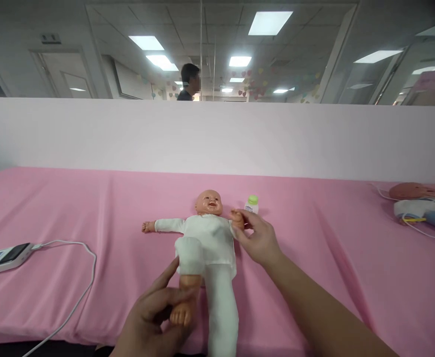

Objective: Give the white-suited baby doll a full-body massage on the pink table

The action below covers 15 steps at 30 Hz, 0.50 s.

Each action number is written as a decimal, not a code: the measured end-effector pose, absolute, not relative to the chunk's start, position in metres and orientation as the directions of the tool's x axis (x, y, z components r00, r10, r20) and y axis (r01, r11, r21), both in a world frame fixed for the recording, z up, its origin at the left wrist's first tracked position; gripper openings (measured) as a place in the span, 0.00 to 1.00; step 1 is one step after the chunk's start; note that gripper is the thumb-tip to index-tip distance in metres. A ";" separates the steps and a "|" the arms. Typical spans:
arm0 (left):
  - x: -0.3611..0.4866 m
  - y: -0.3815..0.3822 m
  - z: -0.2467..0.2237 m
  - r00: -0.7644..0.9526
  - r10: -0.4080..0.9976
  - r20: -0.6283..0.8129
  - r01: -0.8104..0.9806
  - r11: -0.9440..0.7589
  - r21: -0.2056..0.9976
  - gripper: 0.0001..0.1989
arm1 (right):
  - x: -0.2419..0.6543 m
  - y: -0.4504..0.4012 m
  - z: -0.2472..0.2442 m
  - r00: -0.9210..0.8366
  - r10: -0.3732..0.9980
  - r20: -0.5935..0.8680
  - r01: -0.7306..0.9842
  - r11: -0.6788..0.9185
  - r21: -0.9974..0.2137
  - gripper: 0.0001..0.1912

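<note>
A baby doll in white clothes lies on its back on the pink sheet, its head toward the wall. My left hand is wrapped round the bare lower leg and foot at the left, where the white trouser leg is bunched up above the knee. The doll's other leg lies straight and covered. With thumb and fingers, my right hand grips the doll's hand at the right, beside its shoulder. Just behind my right hand stands a small white bottle with a green cap, partly hidden.
At the left edge lies a white device with a white cable running to the front edge. A second doll with tubing lies at the far right. Behind the sheet is a white wall with glass above; a person shows beyond it.
</note>
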<state>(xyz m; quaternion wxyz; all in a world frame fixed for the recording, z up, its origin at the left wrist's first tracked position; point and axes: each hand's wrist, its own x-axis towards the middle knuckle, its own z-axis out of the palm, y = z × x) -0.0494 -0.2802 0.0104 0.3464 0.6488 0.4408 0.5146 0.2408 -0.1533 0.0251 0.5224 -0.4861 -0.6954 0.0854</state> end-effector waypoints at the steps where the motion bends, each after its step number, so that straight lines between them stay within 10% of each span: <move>1: -0.044 -0.272 0.013 0.057 0.921 0.385 0.210 -0.388 0.897 0.11 | 0.235 -0.156 0.024 -0.064 0.746 0.663 0.614 0.553 -0.563 0.22; 8: -0.025 -0.241 0.020 -0.006 0.929 0.370 0.187 -0.363 0.913 0.15 | 0.211 -0.162 0.014 -0.391 0.638 0.663 0.644 0.705 -0.299 0.19; 15: -0.060 -0.288 0.017 0.098 0.941 0.324 0.174 -0.337 0.925 0.14 | 0.225 -0.153 0.017 -0.152 0.773 0.615 0.559 0.581 -0.591 0.18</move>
